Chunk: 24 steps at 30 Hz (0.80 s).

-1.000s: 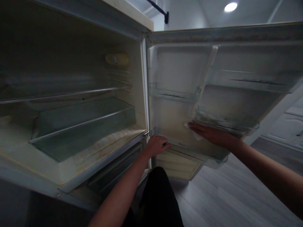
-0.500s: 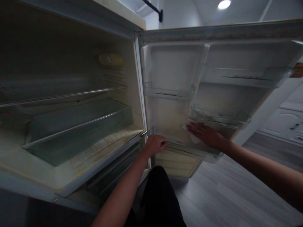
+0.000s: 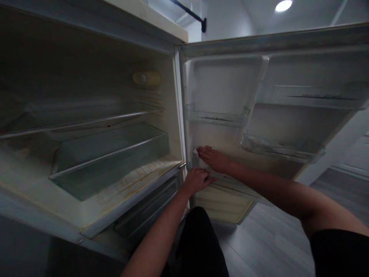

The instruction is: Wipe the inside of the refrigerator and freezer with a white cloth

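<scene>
My right hand (image 3: 212, 158) presses a white cloth (image 3: 195, 152) against the inner face of the open fridge door (image 3: 225, 84), close to the hinge side. Its fingers are stretched over the cloth, and most of the cloth is hidden under them. Just below, my left hand (image 3: 198, 179) is bent over the rim of the lowest door shelf (image 3: 230, 187), its thumb pointing right. My forearm and hands cover part of that clear shelf.
To the left, the open fridge compartment (image 3: 86, 98) holds a glass shelf (image 3: 115, 116) and a clear drawer (image 3: 115, 165) with stained surfaces around it. Two upper door shelves are at the right. Below stands another open door (image 3: 221, 204) over the grey floor (image 3: 276, 238).
My right hand has slid left along the door with the cloth, from the middle to the hinge side. My left hand stays on the lowest shelf. The view has shifted slightly.
</scene>
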Available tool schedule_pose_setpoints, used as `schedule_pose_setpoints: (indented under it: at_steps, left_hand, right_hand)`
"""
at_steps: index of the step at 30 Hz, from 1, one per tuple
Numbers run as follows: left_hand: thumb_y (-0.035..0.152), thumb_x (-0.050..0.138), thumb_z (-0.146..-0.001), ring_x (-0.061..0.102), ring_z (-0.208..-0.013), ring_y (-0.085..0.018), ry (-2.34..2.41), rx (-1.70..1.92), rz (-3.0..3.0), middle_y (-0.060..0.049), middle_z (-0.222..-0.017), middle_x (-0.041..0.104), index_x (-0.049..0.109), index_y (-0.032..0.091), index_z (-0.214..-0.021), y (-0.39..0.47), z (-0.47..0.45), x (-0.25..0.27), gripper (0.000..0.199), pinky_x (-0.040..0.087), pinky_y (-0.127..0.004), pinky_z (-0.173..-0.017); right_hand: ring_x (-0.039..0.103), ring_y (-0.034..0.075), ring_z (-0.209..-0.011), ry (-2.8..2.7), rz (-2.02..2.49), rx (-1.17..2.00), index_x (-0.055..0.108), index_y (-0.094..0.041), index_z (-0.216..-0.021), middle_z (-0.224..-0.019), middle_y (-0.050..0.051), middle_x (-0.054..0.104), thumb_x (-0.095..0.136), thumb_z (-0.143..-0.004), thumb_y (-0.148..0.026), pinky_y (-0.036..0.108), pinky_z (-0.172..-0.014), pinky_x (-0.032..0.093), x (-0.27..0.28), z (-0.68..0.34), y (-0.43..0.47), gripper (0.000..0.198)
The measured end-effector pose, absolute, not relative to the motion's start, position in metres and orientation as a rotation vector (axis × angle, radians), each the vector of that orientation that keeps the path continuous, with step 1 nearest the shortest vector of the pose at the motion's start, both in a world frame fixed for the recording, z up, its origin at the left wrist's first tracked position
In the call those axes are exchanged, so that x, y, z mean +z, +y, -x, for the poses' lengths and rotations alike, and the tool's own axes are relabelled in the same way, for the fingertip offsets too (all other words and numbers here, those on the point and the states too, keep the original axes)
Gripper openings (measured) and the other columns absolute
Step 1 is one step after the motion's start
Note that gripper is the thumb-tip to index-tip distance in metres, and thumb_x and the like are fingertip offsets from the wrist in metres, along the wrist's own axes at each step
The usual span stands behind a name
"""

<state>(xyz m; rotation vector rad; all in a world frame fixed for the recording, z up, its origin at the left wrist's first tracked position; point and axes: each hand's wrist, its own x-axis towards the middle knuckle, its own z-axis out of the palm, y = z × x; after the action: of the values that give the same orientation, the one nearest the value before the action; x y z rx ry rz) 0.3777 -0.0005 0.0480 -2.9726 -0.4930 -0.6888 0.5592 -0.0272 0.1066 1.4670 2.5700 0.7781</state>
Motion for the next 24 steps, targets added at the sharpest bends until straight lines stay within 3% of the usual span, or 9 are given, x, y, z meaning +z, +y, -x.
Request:
schedule_pose_setpoints:
  at_steps: [8, 11, 13, 15, 18, 20, 22, 24]
  left_hand:
    - [0.058, 0.053, -0.099, 0.071, -0.081, -0.020, -0.450, -0.788, 2.974, -0.003, -0.081, 0.075, 0.070, 0.020, -0.080, 0.000, -0.376, 0.047, 0.046, 0.043, -0.033, -0.077]
    - [0.059, 0.052, -0.100, 0.070, -0.079, -0.020, -0.453, -0.814, 2.966, -0.003, -0.079, 0.074, 0.069, 0.020, -0.079, 0.000, -0.380, 0.045, 0.047, 0.042, -0.033, -0.076]
    - [0.060, 0.052, -0.100, 0.070, -0.077, -0.020, -0.468, -0.816, 2.955, -0.003, -0.077, 0.073, 0.069, 0.020, -0.079, 0.000, -0.384, 0.044, 0.048, 0.041, -0.033, -0.074]
    - [0.060, 0.051, -0.100, 0.070, -0.077, -0.020, -0.484, -0.814, 2.947, -0.003, -0.077, 0.073, 0.069, 0.020, -0.078, -0.001, -0.388, 0.043, 0.049, 0.041, -0.034, -0.074]
    - [0.060, 0.048, -0.101, 0.069, -0.077, -0.021, -0.510, -0.820, 2.935, -0.004, -0.078, 0.073, 0.069, 0.020, -0.079, -0.003, -0.395, 0.042, 0.050, 0.041, -0.034, -0.073]
    - [0.059, 0.049, -0.101, 0.070, -0.078, -0.021, -0.530, -0.832, 2.923, -0.005, -0.078, 0.073, 0.069, 0.019, -0.080, -0.004, -0.400, 0.040, 0.050, 0.041, -0.034, -0.074]
    - [0.059, 0.049, -0.101, 0.070, -0.078, -0.021, -0.547, -0.848, 2.914, -0.005, -0.079, 0.073, 0.070, 0.019, -0.082, -0.004, -0.405, 0.039, 0.049, 0.041, -0.035, -0.074]
    - [0.059, 0.050, -0.100, 0.070, -0.078, -0.021, -0.561, -0.864, 2.908, -0.005, -0.079, 0.074, 0.071, 0.019, -0.082, -0.005, -0.412, 0.038, 0.048, 0.042, -0.035, -0.074]
  right_hand:
    - [0.042, 0.024, -0.149, 2.551, -1.455, 0.817, 0.044, -0.013, -0.155, -0.161, 0.011, 0.044, 0.043, -0.085, 0.001, 0.043, -0.120, 0.041, 0.098, -0.662, -0.138, 0.071]
    - [0.038, 0.028, -0.150, 2.455, -1.484, 0.967, 0.038, -0.010, -0.157, -0.163, 0.012, 0.040, 0.049, -0.081, -0.001, 0.047, -0.119, 0.041, 0.103, -0.693, -0.188, 0.077]
    - [0.041, 0.032, -0.147, 2.324, -1.496, 1.146, 0.046, -0.007, -0.151, -0.159, 0.014, 0.044, 0.049, -0.083, -0.001, 0.049, -0.114, 0.044, 0.105, -0.703, -0.212, 0.068]
    - [0.053, 0.034, -0.132, 2.130, -1.569, 1.275, 0.058, -0.007, -0.138, -0.146, 0.018, 0.056, 0.047, -0.087, 0.000, 0.049, -0.104, 0.050, 0.106, -0.704, -0.226, 0.052]
    - [0.065, 0.031, -0.099, 1.842, -1.784, 1.275, 0.069, -0.010, -0.120, -0.118, 0.019, 0.067, 0.047, -0.092, -0.003, 0.044, -0.080, 0.056, 0.107, -0.697, -0.223, 0.036]
    - [0.065, 0.028, -0.085, 1.706, -1.940, 1.251, 0.070, -0.014, -0.113, -0.108, 0.017, 0.066, 0.045, -0.095, -0.007, 0.036, -0.062, 0.052, 0.109, -0.694, -0.210, 0.031]
    - [0.065, 0.026, -0.083, 1.673, -2.014, 1.250, 0.069, -0.015, -0.112, -0.108, 0.017, 0.065, 0.045, -0.097, -0.010, 0.030, -0.053, 0.046, 0.111, -0.694, -0.189, 0.029]
    - [0.065, 0.026, -0.090, 1.838, -1.907, 1.231, 0.068, -0.015, -0.119, -0.112, 0.017, 0.065, 0.046, -0.097, -0.009, 0.030, -0.060, 0.050, 0.113, -0.696, -0.163, 0.032]
